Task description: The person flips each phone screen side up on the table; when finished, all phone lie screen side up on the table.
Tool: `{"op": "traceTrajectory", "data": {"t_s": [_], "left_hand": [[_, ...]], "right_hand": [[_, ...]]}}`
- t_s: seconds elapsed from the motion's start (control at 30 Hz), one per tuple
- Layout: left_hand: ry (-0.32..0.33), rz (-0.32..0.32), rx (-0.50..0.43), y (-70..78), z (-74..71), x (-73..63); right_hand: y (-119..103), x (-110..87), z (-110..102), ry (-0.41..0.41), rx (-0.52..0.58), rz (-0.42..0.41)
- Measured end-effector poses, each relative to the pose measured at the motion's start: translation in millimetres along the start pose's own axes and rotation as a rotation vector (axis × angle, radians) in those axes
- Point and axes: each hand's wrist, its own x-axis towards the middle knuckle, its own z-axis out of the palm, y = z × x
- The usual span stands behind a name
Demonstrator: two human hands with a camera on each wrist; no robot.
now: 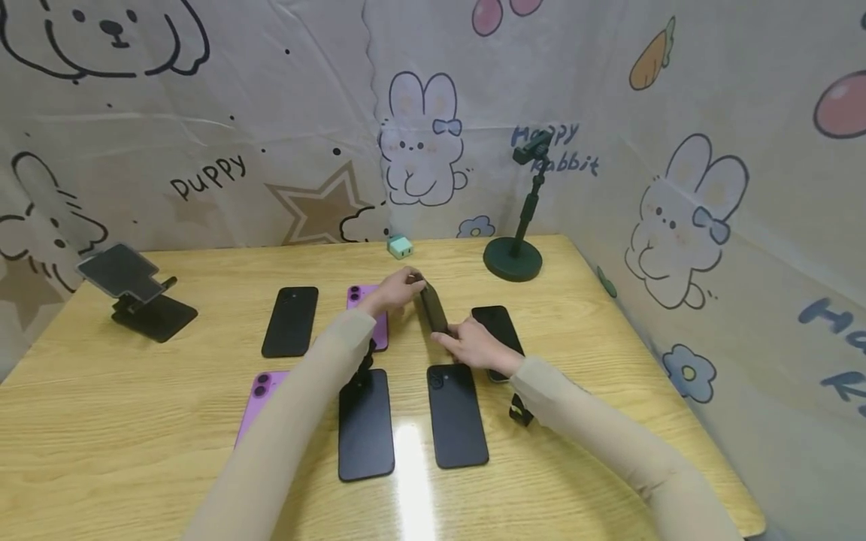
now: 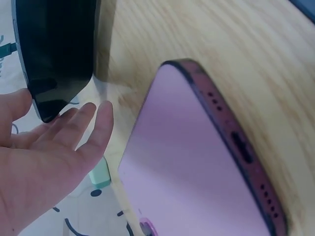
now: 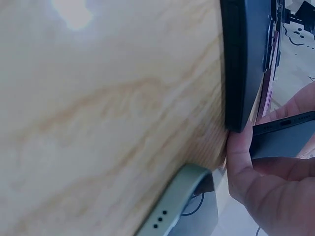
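Near zone: the near-left black smartphone (image 1: 366, 443) and the near-right black smartphone (image 1: 461, 428), the latter camera side up, lie flat on the table (image 1: 575, 488); a dropped unit could scratch either. The right sleeve (image 1: 575, 406) passes close to the pale-rimmed smartphone (image 1: 497, 319), so a low sweep of that wrist could drag it askew. Middle zone: the right hand (image 1: 476, 344) has its grip pinching the lower end of the held smartphone (image 1: 434, 306); the left hand (image 1: 398, 289) pinches an upper corner, its outer fingers extended past it. That corner contact looks small: should the right hand release first, I judge the body could pivot and fall onto the table or the adjacent purple smartphone (image 1: 381, 328). The held smartphone stands tilted on edge between the purple and pale-rimmed units; whether it touches the table I cannot tell. It is near-black, with a glossy face, rounded corners and a port slot at the right hand's end. Far zone: the mint-green charger (image 1: 401, 246) sits beyond the left hand, where an overlong reach could knock it; the round-based stand (image 1: 512, 261) is well apart.
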Motion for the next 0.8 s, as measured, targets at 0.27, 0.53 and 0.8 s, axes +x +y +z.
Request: {"op": "traceTrajectory", "data": {"t_s": [0.27, 0.53, 0.8], "left_hand": [[0.019, 0.008, 0.014, 3.2, -1.5, -0.6], [0.04, 0.043, 0.037, 13.4, -0.3, -8.2], [0.047, 0.02, -0.002, 9.5, 1.1, -9.0]], "right_hand": [[-2.4, -2.0, 0.8, -0.017, 0.088, -0.02], [-5.0, -2.3, 0.5, -0.012, 0.19, 0.007], [-10.0, -7.0, 0.9, 0.047, 0.219, -0.052]]}}
